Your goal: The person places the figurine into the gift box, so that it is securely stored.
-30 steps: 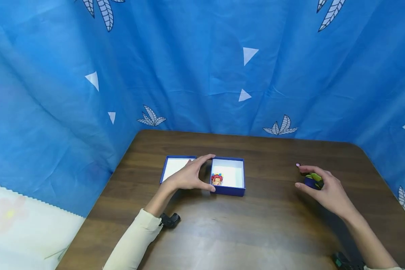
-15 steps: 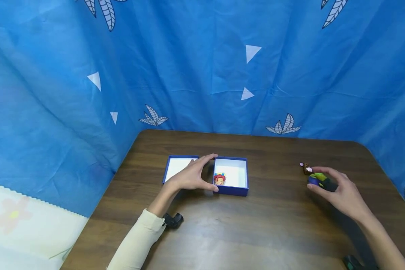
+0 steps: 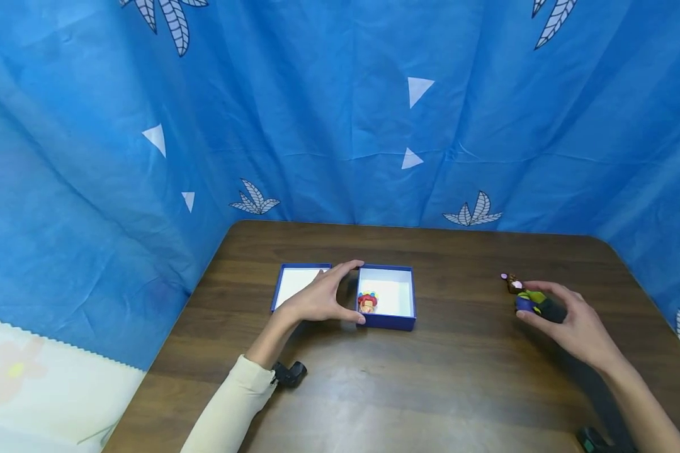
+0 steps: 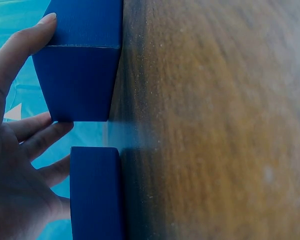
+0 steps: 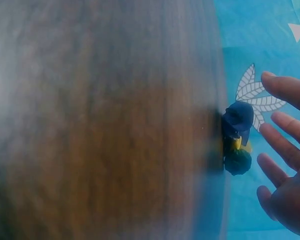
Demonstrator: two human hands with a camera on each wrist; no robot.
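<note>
Blue is the box [image 3: 390, 323] which we see on the brown wooden table [image 3: 430, 384], and in its near left corner lies a small red toy [image 3: 368, 303]. The left hand [image 3: 314, 301] spans the left side of this box and holds it between the thumb, at the near wall, and a finger at the far corner. A shallow blue tray [image 3: 293, 282], white inside, lies to the left, partly hidden by this hand. The right hand [image 3: 580, 324] is beside a blue-and-green toy [image 3: 525, 304] on the table, its fingers widely spread; from the right wrist we notice a gap, so it grasps nothing. Just beyond lies a brown toy [image 3: 514, 286]; whether both toys touch, we cannot tell.
</note>
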